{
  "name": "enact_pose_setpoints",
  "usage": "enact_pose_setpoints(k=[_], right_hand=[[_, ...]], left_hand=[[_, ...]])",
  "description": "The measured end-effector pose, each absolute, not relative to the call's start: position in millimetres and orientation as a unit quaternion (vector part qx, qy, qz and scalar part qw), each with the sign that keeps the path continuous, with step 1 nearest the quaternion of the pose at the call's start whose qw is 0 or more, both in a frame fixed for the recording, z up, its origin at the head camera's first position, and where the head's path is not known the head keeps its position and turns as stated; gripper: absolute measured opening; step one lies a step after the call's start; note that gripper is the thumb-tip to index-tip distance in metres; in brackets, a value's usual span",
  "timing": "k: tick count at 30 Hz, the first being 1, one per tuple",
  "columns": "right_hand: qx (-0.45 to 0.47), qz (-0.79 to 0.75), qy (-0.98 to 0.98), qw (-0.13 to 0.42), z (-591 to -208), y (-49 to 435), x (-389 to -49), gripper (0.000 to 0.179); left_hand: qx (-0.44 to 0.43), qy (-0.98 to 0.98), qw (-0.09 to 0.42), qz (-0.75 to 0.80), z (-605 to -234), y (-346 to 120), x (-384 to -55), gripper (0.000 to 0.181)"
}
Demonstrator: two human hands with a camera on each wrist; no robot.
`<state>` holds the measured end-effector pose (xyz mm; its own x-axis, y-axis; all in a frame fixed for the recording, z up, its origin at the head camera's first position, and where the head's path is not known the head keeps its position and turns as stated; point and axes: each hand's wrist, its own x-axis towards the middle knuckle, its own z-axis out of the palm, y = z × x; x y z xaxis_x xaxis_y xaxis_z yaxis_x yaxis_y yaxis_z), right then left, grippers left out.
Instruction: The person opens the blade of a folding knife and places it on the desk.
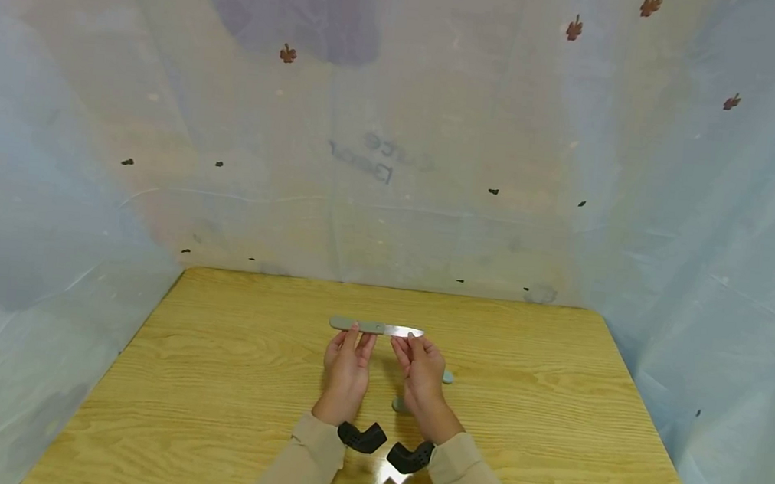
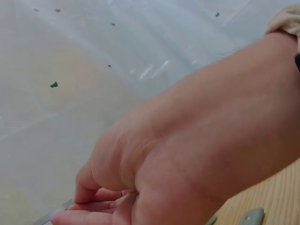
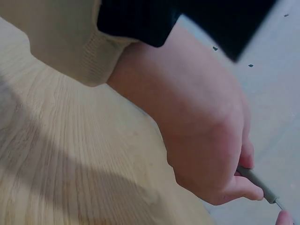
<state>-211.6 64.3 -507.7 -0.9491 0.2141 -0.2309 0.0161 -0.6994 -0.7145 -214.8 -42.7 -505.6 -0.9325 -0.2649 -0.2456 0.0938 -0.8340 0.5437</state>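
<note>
Both hands hold a small knife level above the table, its grey-green handle at the left and its short shiny blade at the right in the head view. There my left hand pinches the handle, and my right hand pinches the blade near its tip. The left wrist view has fingertips at a thin strip of blade. Fingers grip the handle in the right wrist view, with another fingertip by the blade. Grey-green rounded ends show on the table, partly hidden by my right hand.
The wood-grain table reaches back to a translucent plastic sheet with small leaf-shaped marks. More sheeting hangs along both sides. Black wrist mounts sit at both cuffs, close to each other.
</note>
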Motion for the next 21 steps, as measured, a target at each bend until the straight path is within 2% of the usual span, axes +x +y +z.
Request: enact_pose_setpoints(k=[5,12,21], right_hand=[[-0.152,0.911,-0.381,0.047,-507,63,-210,0.01],[-0.152,0.906,-0.395,0.033,-503,65,-210,0.012],[-0.165,0.9,-0.403,0.012,-506,64,-213,0.02]], left_hand=[[0.169,-0.286,0.097,-0.938,-505,-46,-213,0.035],[0.172,-0.313,0.096,-0.929,-505,-53,-214,0.029],[0.169,-0.363,0.059,-0.914,-499,-70,-208,0.03]])
